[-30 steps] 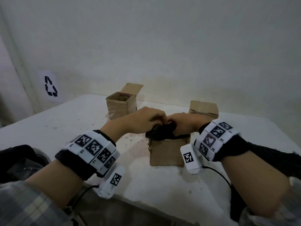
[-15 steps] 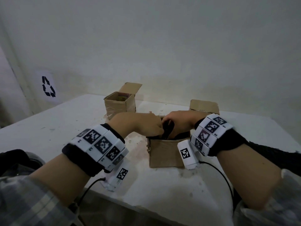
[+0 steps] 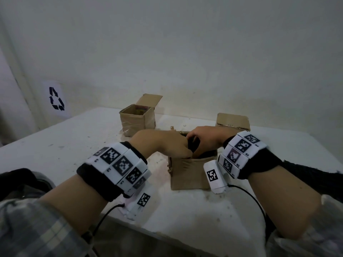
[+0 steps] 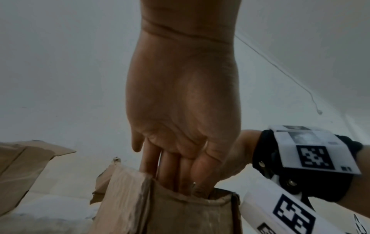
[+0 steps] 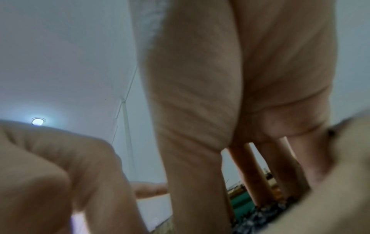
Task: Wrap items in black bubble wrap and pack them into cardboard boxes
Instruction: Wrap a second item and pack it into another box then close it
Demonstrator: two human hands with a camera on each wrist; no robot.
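A small open cardboard box stands mid-table. A black bubble-wrapped bundle sits low in its mouth, mostly hidden by both hands. My left hand reaches in from the left. In the left wrist view its fingers run straight down inside the near wall of the box. My right hand comes from the right, thumb and fingers round the top of the bundle. In the right wrist view those fingers end on the black wrap.
An open box with a colourful item inside stands at the back left, and a closed box at the back right. The white table meets a wall behind. Its front edge lies just below my wrists. A dark object sits at far left.
The black bundle has sunk from above the rim down into the box. Both hands have followed it down, and the left fingers now reach inside the box.
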